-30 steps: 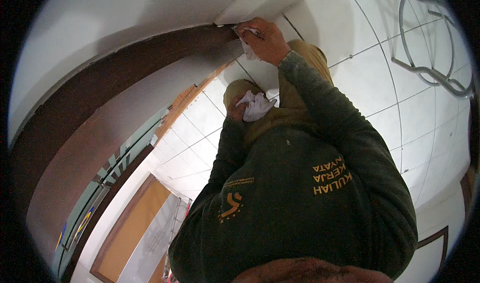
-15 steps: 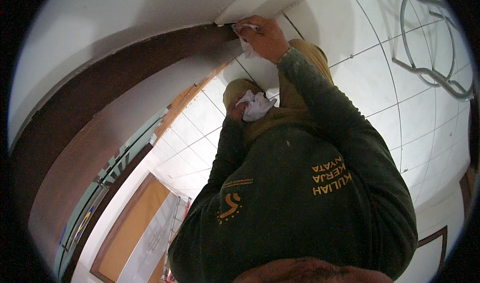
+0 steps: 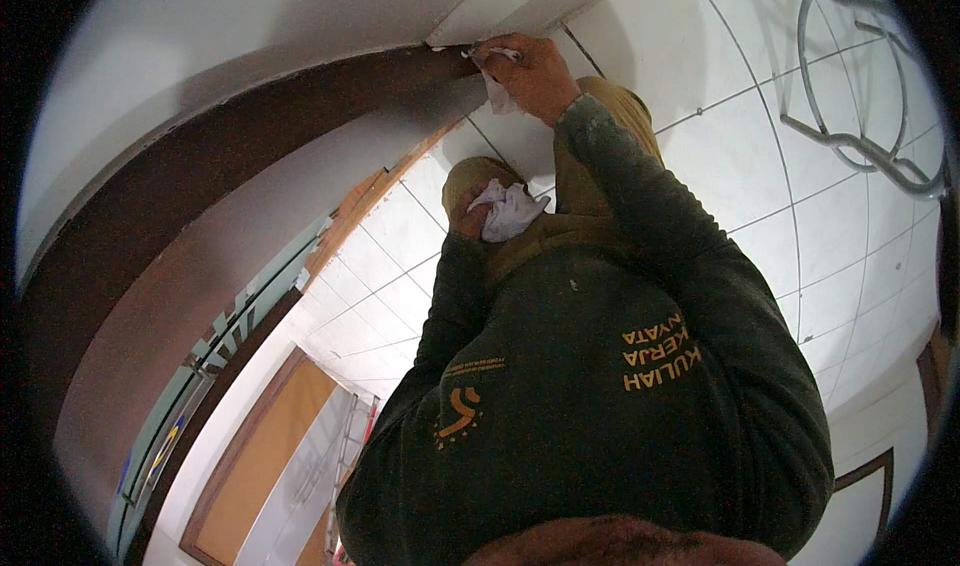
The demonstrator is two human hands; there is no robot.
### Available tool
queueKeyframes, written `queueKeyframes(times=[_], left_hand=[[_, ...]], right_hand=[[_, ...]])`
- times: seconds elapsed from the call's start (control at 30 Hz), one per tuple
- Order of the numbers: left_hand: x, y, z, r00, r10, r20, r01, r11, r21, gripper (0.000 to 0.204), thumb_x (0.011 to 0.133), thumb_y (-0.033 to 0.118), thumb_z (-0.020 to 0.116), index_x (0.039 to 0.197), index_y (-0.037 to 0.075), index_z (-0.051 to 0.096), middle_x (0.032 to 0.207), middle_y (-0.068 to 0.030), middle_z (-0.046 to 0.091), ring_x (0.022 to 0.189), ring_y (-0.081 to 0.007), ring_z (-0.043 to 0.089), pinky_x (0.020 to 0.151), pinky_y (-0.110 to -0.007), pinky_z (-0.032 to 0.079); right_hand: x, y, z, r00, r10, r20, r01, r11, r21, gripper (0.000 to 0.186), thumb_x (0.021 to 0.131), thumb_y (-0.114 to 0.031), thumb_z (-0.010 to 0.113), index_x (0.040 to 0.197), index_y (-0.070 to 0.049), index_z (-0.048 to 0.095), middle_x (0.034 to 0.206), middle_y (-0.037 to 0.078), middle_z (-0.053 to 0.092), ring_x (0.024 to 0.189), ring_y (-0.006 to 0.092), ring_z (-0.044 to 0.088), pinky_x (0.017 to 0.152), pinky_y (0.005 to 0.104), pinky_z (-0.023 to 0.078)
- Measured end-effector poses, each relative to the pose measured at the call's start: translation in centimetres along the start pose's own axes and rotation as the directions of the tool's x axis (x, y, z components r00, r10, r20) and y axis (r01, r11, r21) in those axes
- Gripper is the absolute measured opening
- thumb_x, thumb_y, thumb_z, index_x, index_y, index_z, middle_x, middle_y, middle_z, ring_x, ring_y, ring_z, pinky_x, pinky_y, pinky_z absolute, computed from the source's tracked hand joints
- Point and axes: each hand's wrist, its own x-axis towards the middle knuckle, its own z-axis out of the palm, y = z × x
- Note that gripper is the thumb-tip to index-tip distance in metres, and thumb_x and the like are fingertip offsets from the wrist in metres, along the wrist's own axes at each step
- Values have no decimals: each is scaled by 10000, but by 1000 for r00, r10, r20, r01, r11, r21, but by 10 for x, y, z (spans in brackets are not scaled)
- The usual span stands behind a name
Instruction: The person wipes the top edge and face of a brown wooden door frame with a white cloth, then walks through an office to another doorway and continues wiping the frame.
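Observation:
Pinched in the fingers of my right hand (image 3: 535,78) is a small white cloth (image 3: 501,97), its loose end hanging down. The fingertips meet the lower end of a dark brown door frame (image 3: 330,91), where it comes to the white wall near the tiled floor. My left hand (image 3: 468,212) rests by my left knee, closed round a crumpled white cloth (image 3: 513,214). Part of that hand is hidden behind the cloth.
White floor tiles (image 3: 730,166) spread under and around my legs. Bent grey metal tubing (image 3: 880,151) stands at the far right. A white wall (image 3: 250,26) runs along the upper left. Lower left are a green panel (image 3: 165,436) and a tan door (image 3: 265,441).
Almost nothing differs. The right fingers and the cloth in them have shifted very slightly at the door frame; the left hand keeps its cloth by the knee.

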Motion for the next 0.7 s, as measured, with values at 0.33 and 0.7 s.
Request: queueKeyframes(times=[0.33, 0.7], left_hand=[[-10, 42, 12, 974, -225, -4, 223, 960, 170, 380, 784, 69, 554, 1164, 56, 540, 1140, -87, 550, 1050, -192, 521, 912, -295, 404], [-7, 15, 13, 999, -53, -1, 52, 976, -213, 401, 761, 45, 566, 1161, 32, 535, 1109, -84, 582, 1048, -207, 522, 937, -311, 387]], right_hand=[[-4, 0, -6, 998, 67, 12, -67, 996, 58, 226, 819, -215, 578, 929, -34, 657, 710, 35, 607, 639, 83, 531, 573, 258, 452], [4, 2, -6, 998, 61, -11, -60, 997, 44, 223, 819, -215, 578, 929, -37, 657, 721, 35, 601, 608, 81, 501, 535, 250, 435]])
